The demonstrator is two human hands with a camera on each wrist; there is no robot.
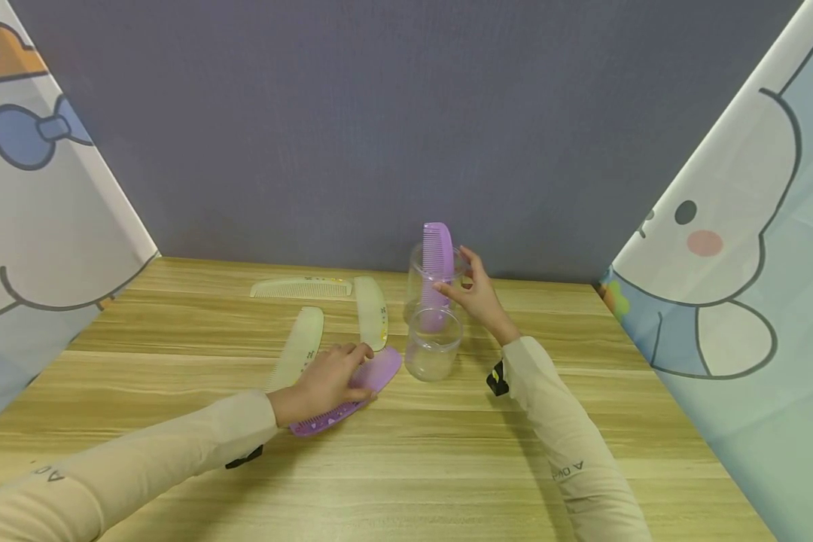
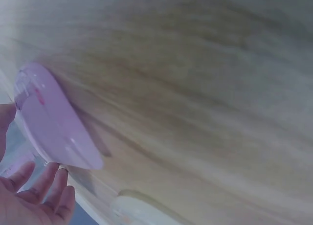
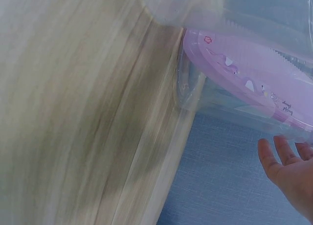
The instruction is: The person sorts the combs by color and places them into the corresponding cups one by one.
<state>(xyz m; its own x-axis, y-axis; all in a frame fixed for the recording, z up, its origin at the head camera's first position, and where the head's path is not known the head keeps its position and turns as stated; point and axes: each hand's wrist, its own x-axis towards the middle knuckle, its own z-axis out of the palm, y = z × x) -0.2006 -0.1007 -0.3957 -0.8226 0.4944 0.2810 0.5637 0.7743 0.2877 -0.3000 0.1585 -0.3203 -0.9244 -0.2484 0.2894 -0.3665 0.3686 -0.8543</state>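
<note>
My left hand (image 1: 328,380) spans a purple comb (image 1: 382,367) lying on the table, thumb at one long edge and fingers at the other. The left wrist view shows the thumb and fingertips of this hand (image 2: 36,195) against the edges of the comb (image 2: 58,122). At the back, my right hand (image 1: 479,301) holds the rim of a clear cup (image 1: 415,282), thumb in front and fingers behind. Another purple comb (image 1: 437,252) stands upright in that cup. In the right wrist view, the fingers (image 3: 283,154) are beside the wall of the cup (image 3: 220,105).
A second clear cup (image 1: 430,361) stands right in front of the rear one. Several pale green combs lie left of the cups: one (image 1: 301,287) at the back, one (image 1: 370,312) nearer the cups, one (image 1: 302,339) by my left hand. A dark wall (image 1: 379,135) borders the table's back.
</note>
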